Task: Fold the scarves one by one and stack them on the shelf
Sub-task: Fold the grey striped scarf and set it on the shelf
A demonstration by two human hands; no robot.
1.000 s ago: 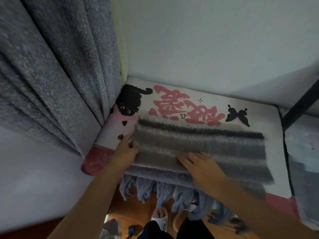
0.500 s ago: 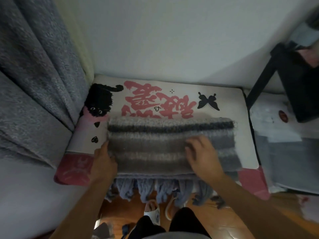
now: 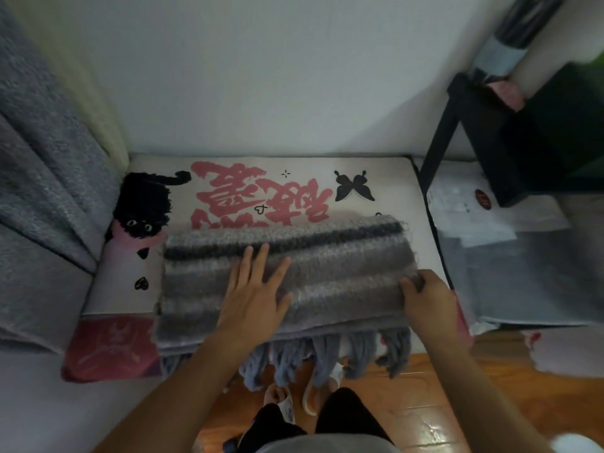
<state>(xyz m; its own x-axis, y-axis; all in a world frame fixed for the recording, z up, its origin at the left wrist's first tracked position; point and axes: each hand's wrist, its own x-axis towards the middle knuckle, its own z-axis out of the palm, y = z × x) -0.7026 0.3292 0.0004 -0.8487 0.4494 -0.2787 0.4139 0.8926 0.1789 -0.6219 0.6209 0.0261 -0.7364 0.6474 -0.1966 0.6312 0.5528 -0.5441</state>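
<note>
Printed mat (image 3: 385, 178) by the wall carries the grey striped scarf (image 3: 327, 256), folded lengthwise, fringe hanging off the near edge. Left hand (image 3: 255, 289) lies flat w/ straight fingers pressing mid-scarf; right hand (image 3: 425, 295) pinches its right end. Step looks like folding across: next prob. needs right end brought over to the left, edges lined up.

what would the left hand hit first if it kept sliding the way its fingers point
The left hand lies flat on the striped scarf, fingers toward the wall. It would probably cross the scarf's dark stripe, then the printed cushion.
</note>
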